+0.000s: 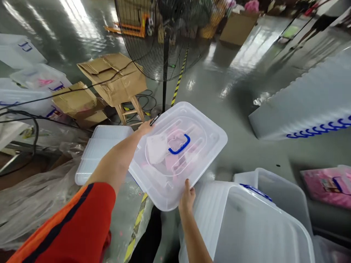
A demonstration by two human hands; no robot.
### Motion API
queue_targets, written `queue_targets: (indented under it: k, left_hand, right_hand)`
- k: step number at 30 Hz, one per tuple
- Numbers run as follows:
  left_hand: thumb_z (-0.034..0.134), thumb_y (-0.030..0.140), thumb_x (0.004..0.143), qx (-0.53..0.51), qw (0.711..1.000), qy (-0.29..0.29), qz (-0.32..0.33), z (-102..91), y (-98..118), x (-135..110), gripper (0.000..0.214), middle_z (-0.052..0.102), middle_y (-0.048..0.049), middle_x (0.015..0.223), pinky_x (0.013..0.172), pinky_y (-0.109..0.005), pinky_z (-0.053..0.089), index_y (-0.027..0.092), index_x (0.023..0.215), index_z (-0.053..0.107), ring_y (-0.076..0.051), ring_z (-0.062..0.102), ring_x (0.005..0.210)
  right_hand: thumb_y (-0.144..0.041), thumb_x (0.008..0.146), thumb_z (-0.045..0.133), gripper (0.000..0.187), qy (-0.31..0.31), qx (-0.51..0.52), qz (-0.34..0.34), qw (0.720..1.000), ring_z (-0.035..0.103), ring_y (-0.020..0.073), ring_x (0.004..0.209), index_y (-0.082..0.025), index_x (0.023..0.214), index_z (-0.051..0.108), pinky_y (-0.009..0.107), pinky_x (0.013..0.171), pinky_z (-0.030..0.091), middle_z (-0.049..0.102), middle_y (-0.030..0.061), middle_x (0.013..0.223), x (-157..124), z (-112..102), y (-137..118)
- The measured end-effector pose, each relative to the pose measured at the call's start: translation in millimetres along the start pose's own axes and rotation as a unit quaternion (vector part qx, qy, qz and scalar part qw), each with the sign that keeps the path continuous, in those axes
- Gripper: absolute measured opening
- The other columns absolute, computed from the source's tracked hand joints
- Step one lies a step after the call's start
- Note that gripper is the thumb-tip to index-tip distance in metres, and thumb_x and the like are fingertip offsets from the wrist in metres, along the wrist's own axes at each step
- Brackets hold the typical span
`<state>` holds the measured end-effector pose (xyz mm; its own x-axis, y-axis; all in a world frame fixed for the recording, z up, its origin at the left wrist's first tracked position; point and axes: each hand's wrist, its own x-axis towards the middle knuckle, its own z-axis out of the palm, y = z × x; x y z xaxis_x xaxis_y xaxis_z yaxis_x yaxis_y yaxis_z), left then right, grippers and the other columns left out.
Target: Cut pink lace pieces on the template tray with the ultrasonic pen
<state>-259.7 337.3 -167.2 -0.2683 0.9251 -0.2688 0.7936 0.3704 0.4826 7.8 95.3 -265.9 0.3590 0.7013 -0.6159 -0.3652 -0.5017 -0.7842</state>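
A translucent plastic storage-box lid (204,146) with a blue carrying handle (182,146) is tilted in front of me. Pink and white shapes show through it; whether a box body is attached below cannot be made out. My left hand (145,126) grips its far-left edge, and a black marker pen (155,119) sticks out by those fingers. On the near edge, my right hand (188,197) is closed with the thumb on top and the other fingers mostly hidden. A whitish rectangular patch (157,148) shows at the lid's left part.
Nested clear bins (263,226) stand at lower right, and a long stack of bins (304,98) lies beyond. Stacked lids (106,146) are under my left arm. A pedestal fan (165,65), a cardboard box on a stool (117,78) and loose cables stand ahead. Pink packs (326,186) lie right.
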Motion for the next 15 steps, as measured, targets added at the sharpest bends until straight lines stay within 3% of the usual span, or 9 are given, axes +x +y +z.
queue_targets:
  k: [3, 8, 13, 15]
  left_hand:
    - [0.058, 0.029, 0.093, 0.024, 0.999, -0.025, 0.005, 12.2, -13, 20, 0.045, 0.056, -0.0119, 0.131, 0.099, -0.047, 0.045, 0.018, 0.135, 0.048, -0.029, 0.055, 0.118]
    - [0.056, 0.025, 0.093, 0.024, 0.998, -0.046, 0.031, 14.5, -17, 34, 0.048, 0.056, -0.0094, 0.136, 0.104, -0.036, 0.039, 0.020, 0.139, 0.047, -0.029, 0.051, 0.126]
    - [0.059, 0.031, 0.092, -0.025, 0.999, -0.015, 0.023, 15.6, -18, 4, 0.039, 0.058, -0.0109, 0.129, 0.100, -0.048, 0.044, 0.016, 0.127, 0.054, -0.025, 0.057, 0.115]
    - [0.059, 0.031, 0.092, -0.059, 0.998, 0.016, 0.016, 13.8, -17, -15, 0.034, 0.058, -0.0108, 0.127, 0.100, -0.048, 0.044, 0.015, 0.122, 0.057, -0.024, 0.057, 0.115]
  right_hand:
    - [-0.064, 0.073, 0.063, 0.057, 0.001, -0.005, 0.020, 1.000, 0.068, 0.0212, 0.078, -0.016, 0.102, 0.056, 0.033, 0.067, 0.056, 0.071, 0.0077, 0.089, 1, 2, 7]
    - [-0.063, 0.073, 0.064, 0.058, 0.001, -0.028, 0.012, 1.000, 0.066, 0.0204, 0.086, -0.016, 0.107, 0.055, 0.033, 0.076, 0.055, 0.070, 0.0069, 0.097, 11, -3, 9]
    - [-0.064, 0.072, 0.064, 0.059, -0.028, -0.070, 0.005, 0.997, 0.065, 0.0205, 0.081, -0.013, 0.102, 0.059, 0.032, 0.070, 0.053, 0.069, 0.0069, 0.089, 10, -22, 14]
    - [-0.062, 0.072, 0.065, 0.059, -0.047, -0.089, -0.005, 0.995, 0.065, 0.0204, 0.080, -0.012, 0.103, 0.060, 0.031, 0.069, 0.053, 0.069, 0.0064, 0.086, 11, -30, 14]
